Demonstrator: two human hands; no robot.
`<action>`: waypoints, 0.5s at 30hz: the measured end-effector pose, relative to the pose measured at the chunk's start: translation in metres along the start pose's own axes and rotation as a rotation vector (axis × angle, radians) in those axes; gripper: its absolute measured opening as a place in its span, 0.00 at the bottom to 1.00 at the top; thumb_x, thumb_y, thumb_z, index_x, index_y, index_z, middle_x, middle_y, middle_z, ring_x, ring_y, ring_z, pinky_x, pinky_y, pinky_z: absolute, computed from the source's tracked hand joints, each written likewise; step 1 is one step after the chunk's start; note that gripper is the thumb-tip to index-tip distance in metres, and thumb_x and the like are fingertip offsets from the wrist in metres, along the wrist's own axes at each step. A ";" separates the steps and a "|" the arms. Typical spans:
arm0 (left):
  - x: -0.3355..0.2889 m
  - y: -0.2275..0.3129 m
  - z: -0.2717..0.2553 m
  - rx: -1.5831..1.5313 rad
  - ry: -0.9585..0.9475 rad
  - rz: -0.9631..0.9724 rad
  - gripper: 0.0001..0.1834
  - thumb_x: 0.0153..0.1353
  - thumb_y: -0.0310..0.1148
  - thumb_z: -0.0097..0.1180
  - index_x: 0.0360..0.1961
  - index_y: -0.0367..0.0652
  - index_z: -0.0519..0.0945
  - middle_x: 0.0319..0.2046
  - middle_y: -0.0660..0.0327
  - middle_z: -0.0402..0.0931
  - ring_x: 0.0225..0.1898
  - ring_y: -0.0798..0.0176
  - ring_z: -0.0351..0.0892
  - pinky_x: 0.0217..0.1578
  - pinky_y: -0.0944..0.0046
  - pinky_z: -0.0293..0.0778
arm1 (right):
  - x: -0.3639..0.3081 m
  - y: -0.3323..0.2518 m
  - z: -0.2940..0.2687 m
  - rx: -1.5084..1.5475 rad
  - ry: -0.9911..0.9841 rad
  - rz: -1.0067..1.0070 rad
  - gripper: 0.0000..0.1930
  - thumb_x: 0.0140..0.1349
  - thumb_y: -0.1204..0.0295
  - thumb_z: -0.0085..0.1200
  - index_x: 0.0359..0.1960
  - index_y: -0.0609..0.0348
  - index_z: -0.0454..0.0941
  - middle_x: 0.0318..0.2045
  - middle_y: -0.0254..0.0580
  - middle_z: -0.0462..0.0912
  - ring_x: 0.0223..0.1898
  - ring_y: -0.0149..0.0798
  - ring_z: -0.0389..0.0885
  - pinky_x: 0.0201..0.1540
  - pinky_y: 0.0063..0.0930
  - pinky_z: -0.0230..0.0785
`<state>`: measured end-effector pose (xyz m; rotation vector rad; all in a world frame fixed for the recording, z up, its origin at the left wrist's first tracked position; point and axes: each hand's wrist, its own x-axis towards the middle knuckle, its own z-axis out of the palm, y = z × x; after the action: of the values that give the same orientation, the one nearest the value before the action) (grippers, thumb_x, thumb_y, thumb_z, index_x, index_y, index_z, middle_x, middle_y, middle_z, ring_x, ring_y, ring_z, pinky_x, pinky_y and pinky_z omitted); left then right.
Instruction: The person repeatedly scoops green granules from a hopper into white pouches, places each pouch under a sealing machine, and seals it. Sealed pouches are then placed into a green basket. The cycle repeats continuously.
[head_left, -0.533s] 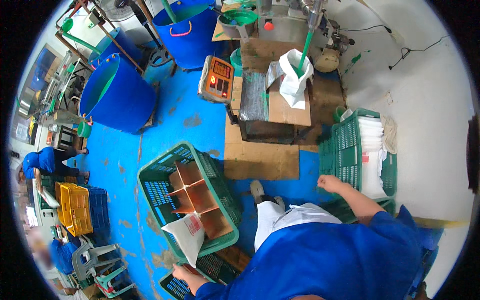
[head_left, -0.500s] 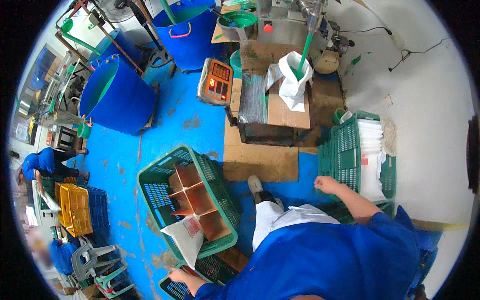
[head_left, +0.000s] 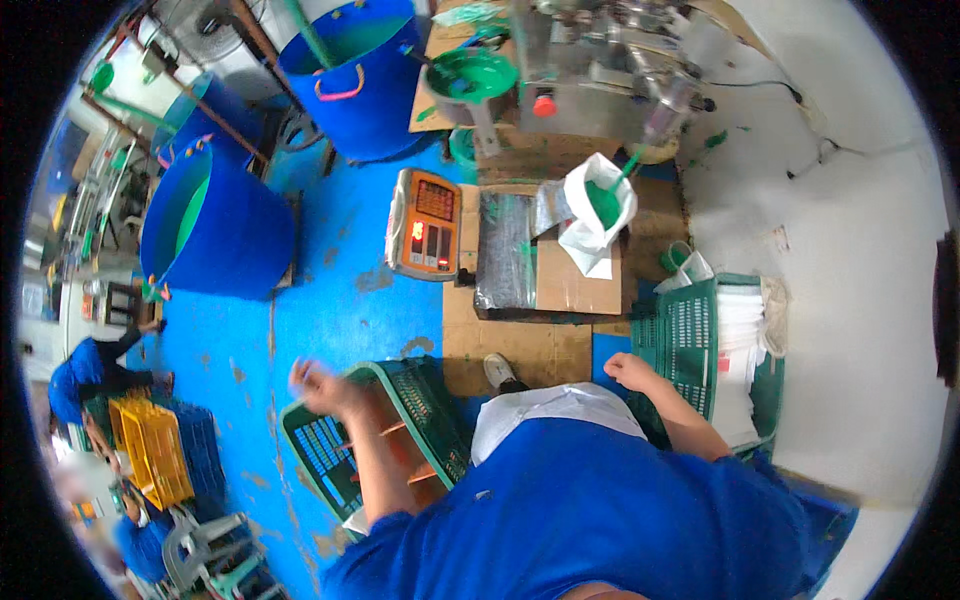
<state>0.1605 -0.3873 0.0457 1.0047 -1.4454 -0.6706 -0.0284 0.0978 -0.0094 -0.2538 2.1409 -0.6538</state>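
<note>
My left hand (head_left: 320, 388) is raised over the left rim of a green plastic crate (head_left: 430, 405) with brown cardboard dividers. It is blurred by motion, its fingers look spread, and nothing shows in it. My right hand (head_left: 630, 370) is loosely closed and holds nothing. It hovers by the near left corner of a second green crate (head_left: 690, 340) that holds a stack of flat white bags (head_left: 745, 335). My blue sleeves and white apron fill the lower middle of the view.
A white bag (head_left: 598, 210) with green filling stands under a metal machine's spout (head_left: 600, 70), on a cardboard-topped platform. An orange weighing scale (head_left: 425, 225) sits to its left. Blue barrels (head_left: 215, 225) stand at the upper left. People in blue work by yellow crates (head_left: 150, 450) at far left.
My left hand has let go of the white bag it held low over the crate and swung up over the crate's left rim. My right hand stays near the right crate.
</note>
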 end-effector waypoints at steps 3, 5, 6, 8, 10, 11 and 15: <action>-0.055 0.070 0.086 0.016 -0.712 0.146 0.10 0.49 0.22 0.55 0.35 0.43 0.76 0.31 0.61 0.74 0.32 0.66 0.73 0.33 0.66 0.70 | 0.009 -0.055 -0.001 0.457 -0.169 0.021 0.22 0.60 0.51 0.45 0.46 0.54 0.73 0.39 0.39 0.78 0.40 0.40 0.77 0.42 0.38 0.69; -0.104 0.124 0.119 -0.385 -1.114 0.227 0.10 0.44 0.24 0.60 0.31 0.44 0.78 0.32 0.60 0.76 0.33 0.62 0.75 0.32 0.63 0.71 | 0.015 -0.096 0.001 0.810 -0.308 -0.024 0.26 0.60 0.47 0.41 0.51 0.51 0.69 0.46 0.39 0.74 0.45 0.40 0.73 0.46 0.39 0.67; -0.129 0.150 0.129 -0.475 -1.167 0.417 0.14 0.41 0.30 0.63 0.31 0.44 0.77 0.34 0.60 0.76 0.35 0.57 0.76 0.33 0.59 0.72 | 0.015 -0.117 0.007 1.017 -0.378 -0.068 0.27 0.61 0.45 0.39 0.54 0.50 0.66 0.49 0.40 0.72 0.49 0.40 0.71 0.50 0.39 0.65; -0.170 0.187 0.129 -0.497 -1.370 0.651 0.23 0.41 0.39 0.63 0.42 0.50 0.76 0.47 0.55 0.70 0.49 0.51 0.70 0.48 0.47 0.64 | 0.013 -0.146 0.001 1.310 -0.490 -0.117 0.31 0.60 0.42 0.35 0.57 0.51 0.62 0.54 0.42 0.67 0.54 0.42 0.66 0.55 0.39 0.59; -0.187 0.189 0.129 -0.492 -1.472 0.735 0.25 0.45 0.41 0.61 0.48 0.53 0.74 0.54 0.51 0.64 0.56 0.49 0.62 0.55 0.41 0.55 | 0.016 -0.167 -0.016 1.477 -0.579 -0.130 0.36 0.59 0.40 0.33 0.59 0.55 0.58 0.57 0.46 0.64 0.58 0.43 0.62 0.59 0.39 0.54; -0.189 0.181 0.130 -0.436 -1.502 0.713 0.26 0.46 0.42 0.60 0.49 0.54 0.73 0.56 0.51 0.61 0.59 0.48 0.59 0.57 0.40 0.51 | 0.017 -0.175 -0.027 1.564 -0.622 -0.141 0.38 0.59 0.39 0.32 0.60 0.57 0.56 0.58 0.47 0.62 0.59 0.43 0.60 0.60 0.38 0.51; -0.186 0.116 0.135 0.093 -1.563 0.727 0.26 0.53 0.45 0.52 0.54 0.54 0.69 0.61 0.50 0.54 0.63 0.46 0.50 0.59 0.41 0.49 | 0.012 -0.183 -0.081 1.624 -0.726 -0.105 0.40 0.60 0.39 0.29 0.60 0.65 0.55 0.60 0.53 0.59 0.63 0.44 0.55 0.63 0.37 0.49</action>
<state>-0.0064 -0.1909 0.0374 -0.2844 -2.9529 -0.8329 -0.1087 -0.0314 0.1205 0.2743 0.4932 -1.7605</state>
